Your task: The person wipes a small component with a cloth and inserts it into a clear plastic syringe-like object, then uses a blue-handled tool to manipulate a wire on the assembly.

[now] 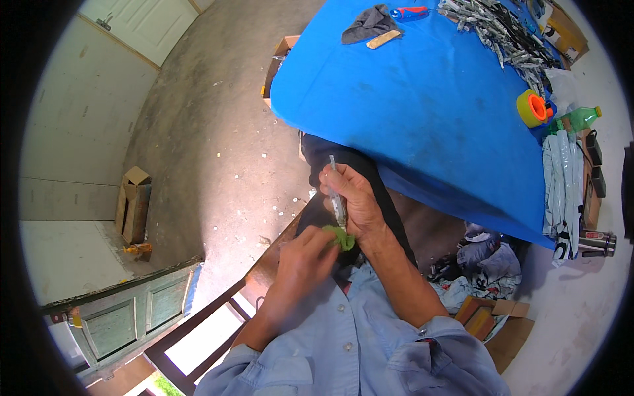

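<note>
My right hand (pixel 353 198) holds a thin silvery stick-shaped object (pixel 338 201) upright over my lap. My left hand (pixel 305 254) pinches a small bright green piece (pixel 340 236) against the lower end of that object. Both hands meet just in front of my light blue shirt (pixel 350 336), below the near edge of the blue-covered table (pixel 422 99). Dark trousers (pixel 343 162) show behind the hands.
On the table lie a grey cloth (pixel 368 23), a wooden stick (pixel 384 39), a blue-and-red tool (pixel 409 12), a heap of silvery pieces (pixel 508 39) and yellow-orange tape rolls (pixel 533 109). A green bottle (pixel 580 119) and boxes (pixel 495 323) stand right; a cardboard box (pixel 134 201) sits on the concrete floor left.
</note>
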{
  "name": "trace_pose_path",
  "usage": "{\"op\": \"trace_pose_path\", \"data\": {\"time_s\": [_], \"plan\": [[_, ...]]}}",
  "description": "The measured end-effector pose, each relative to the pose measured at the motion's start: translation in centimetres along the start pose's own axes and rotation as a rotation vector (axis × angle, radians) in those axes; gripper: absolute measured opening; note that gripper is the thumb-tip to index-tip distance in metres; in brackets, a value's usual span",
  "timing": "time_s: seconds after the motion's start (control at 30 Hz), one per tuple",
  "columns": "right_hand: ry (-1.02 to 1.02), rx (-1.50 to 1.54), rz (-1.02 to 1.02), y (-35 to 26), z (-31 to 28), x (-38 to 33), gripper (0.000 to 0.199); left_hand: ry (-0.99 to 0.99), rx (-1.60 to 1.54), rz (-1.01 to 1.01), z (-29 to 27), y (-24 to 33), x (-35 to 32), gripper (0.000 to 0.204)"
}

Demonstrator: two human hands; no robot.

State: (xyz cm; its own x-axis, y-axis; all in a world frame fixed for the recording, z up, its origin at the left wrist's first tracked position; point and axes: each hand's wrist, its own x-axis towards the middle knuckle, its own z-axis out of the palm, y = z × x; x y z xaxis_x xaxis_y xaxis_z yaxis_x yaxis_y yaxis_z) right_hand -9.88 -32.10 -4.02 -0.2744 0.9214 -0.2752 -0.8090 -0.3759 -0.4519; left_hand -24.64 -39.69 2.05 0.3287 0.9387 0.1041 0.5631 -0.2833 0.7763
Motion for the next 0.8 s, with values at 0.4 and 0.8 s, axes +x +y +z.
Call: {"op": "trace_pose_path", "data": {"time_s": [0.4,0.8], "plan": [[0.037,-0.039,0.016,-0.1,0.7,-0.2,0.018,0.195,-0.054,0.027,0.0,0.3,4.6,0.015],[0.049,-0.003,0.021,-0.6,1.0,-0.2,0.015,-0.016,0.021,0.078,0.3,0.3,-0.1,0.019]]}}
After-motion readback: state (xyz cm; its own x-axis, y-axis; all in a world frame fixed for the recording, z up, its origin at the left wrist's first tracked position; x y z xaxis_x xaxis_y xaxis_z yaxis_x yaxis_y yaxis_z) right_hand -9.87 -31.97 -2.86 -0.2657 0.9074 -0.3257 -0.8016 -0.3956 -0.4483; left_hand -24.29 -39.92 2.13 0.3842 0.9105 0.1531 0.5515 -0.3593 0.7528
